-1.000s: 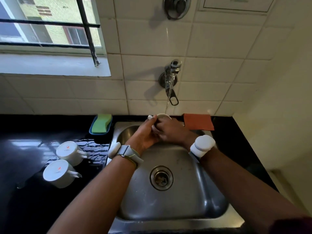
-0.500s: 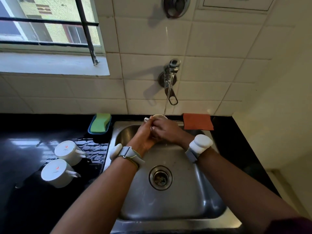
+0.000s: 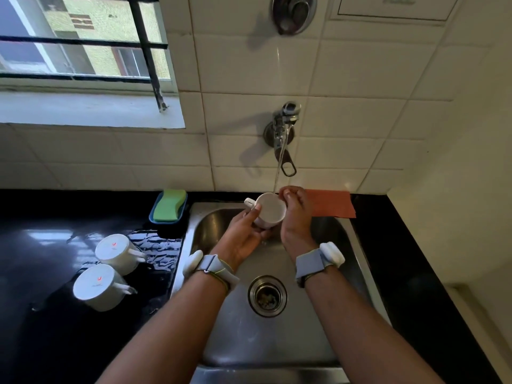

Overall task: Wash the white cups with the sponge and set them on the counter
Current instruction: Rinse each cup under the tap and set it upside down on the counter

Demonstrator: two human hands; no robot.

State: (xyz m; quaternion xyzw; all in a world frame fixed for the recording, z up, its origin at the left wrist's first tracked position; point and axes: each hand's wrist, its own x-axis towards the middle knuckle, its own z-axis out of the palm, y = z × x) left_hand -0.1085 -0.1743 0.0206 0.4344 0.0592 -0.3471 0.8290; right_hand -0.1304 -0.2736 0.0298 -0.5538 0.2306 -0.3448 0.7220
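Note:
Over the back of the steel sink (image 3: 318, 342), my left hand (image 3: 243, 234) grips a white cup (image 3: 271, 210) from below, thumb on its rim near the handle. The cup's mouth faces me under the thin water stream from the wall tap (image 3: 284, 134). My right hand (image 3: 296, 214) is at the cup's right side, its fingers curled by the rim. Two more white cups (image 3: 112, 252) (image 3: 95, 286) stand upside down on the wet black counter (image 3: 41, 328) to the left. A green sponge (image 3: 169, 208) lies in a blue tray beside the sink's back left corner.
An orange cloth (image 3: 331, 207) lies on the counter behind the sink at the right. The drain (image 3: 267, 296) is in the sink's middle. A barred window (image 3: 83, 42) is at the upper left, and a cream wall closes the right side.
My hands were clasped together over the cup; now they have parted, the cup's open mouth shows, and my right hand has shifted to its right side.

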